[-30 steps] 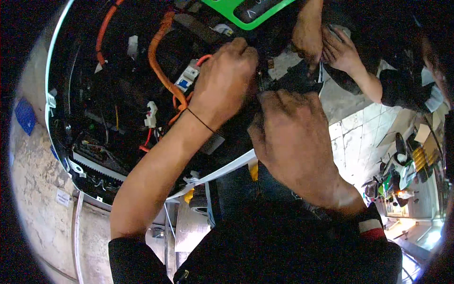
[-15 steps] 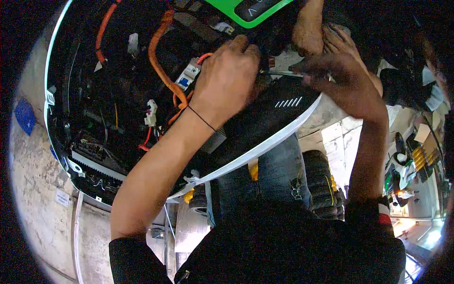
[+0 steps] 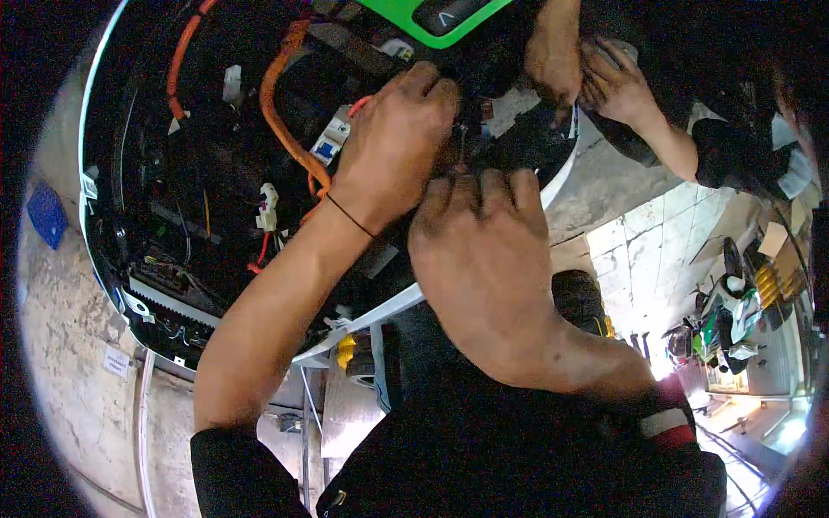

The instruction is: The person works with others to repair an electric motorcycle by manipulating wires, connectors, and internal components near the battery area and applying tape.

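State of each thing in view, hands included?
Left hand: fingers curled; grip hidden
Right hand: fingers bent; grip hidden
Blue-and-white block: partly hidden by left hand
Thick orange cable: bent
White connector: red wire at its lower end
Green-framed panel: cropped by top edge
Black wristband: worn on left wrist
Co-worker's hand: fingers extended

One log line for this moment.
left hand: curled, grip hidden | right hand: same | beside left: white block, orange cable | upper right: other person's hands
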{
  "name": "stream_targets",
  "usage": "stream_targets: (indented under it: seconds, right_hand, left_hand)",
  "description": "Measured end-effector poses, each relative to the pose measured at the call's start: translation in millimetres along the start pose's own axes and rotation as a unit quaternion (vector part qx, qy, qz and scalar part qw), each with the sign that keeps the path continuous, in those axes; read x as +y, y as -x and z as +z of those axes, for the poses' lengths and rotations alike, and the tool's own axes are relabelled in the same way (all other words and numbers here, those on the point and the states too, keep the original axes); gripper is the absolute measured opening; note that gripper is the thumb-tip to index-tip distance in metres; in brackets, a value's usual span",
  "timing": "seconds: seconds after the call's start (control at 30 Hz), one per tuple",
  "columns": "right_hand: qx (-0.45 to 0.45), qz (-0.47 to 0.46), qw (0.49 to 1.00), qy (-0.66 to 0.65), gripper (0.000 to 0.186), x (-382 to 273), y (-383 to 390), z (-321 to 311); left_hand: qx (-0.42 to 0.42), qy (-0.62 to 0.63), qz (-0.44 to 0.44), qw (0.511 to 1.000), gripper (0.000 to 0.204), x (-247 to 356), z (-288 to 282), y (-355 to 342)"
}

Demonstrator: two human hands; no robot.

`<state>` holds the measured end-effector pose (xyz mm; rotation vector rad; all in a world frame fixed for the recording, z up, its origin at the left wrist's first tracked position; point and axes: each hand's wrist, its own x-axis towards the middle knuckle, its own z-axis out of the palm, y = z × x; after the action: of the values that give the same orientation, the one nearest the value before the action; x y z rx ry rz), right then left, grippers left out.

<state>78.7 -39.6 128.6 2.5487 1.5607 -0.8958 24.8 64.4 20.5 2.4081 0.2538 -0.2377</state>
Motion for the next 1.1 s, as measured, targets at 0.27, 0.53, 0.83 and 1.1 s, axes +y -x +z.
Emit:
stream_targets:
  seconds: [0.27, 0.53, 0.83, 1.1]
  right_hand:
    - [0.012, -0.025, 0.989, -0.142, 0.017, 41.0, -1.6, -12.5]
    - [-0.088, -0.053, 0.948, -0.300, 0.024, 166.0, -32.3, 19.6]
    - [-0.277, 0.163, 0.717, -0.618, 0.025, 184.0, -65.0, 66.6]
    - [-0.119, 0.089, 0.878, -0.454, 0.017, 165.3, -54.0, 56.4]
  left_hand:
    - [-0.006, 0.026, -0.021, 0.999, 0.024, -0.8, -0.3, 1.0]
    - [-0.020, 0.051, -0.011, 0.998, 0.033, 0.9, 2.7, -2.9]
    - [0.018, 0.046, -0.006, 0.999, 0.032, 1.4, 1.7, -0.4]
    - [0.015, 0.023, -0.001, 1.000, 0.030, 3.3, 1.3, -2.6]
